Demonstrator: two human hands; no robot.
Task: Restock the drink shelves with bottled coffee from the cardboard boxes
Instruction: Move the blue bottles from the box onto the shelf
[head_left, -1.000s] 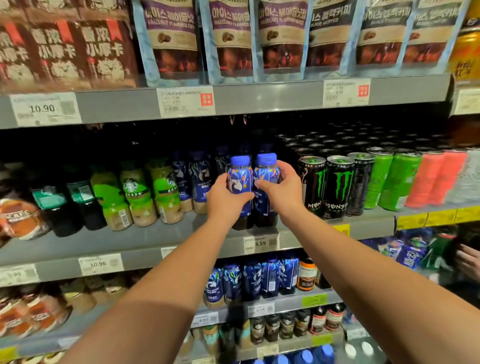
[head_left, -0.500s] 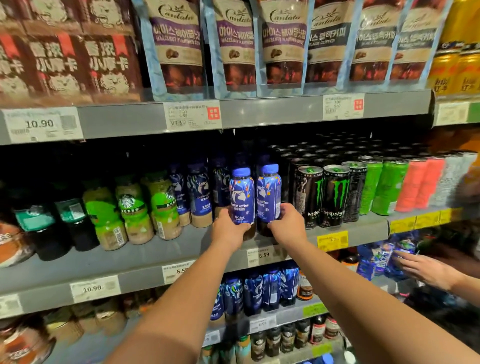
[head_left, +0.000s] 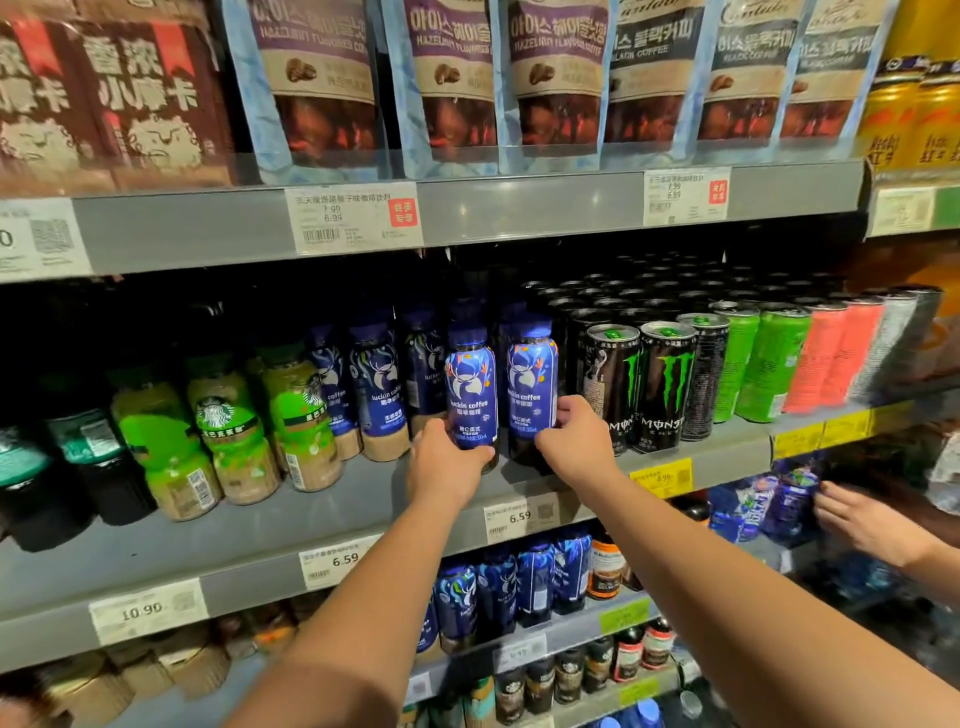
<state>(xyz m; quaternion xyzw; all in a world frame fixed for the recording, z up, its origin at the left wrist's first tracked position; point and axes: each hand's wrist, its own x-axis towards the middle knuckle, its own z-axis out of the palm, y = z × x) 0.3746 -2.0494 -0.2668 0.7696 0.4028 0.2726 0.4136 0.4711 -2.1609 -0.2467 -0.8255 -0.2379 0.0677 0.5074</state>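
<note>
Grey shop shelving fills the view. On its middle shelf, near the centre, two blue coffee bottles stand upright side by side, almost touching. The left hand grips the left bottle low down, thumb and fingers curled round its base. The right hand grips the right bottle, fingers wrapped on its lower side at 3 o'clock. The hands hide whether the bases rest on the shelf.

At 9 o'clock of the pair, slightly further back, stand more blue bottles, then green bottles beyond them. At 3 o'clock, just beside the right bottle, are black cans, with green cans and pink cans farther out. At 12 o'clock, coffee pouches line the shelf above. At 6 o'clock a price tag reads 6.59, with lower bottles under it. At 4 o'clock another person's hand, fingers spread, is just beside blue packs.
</note>
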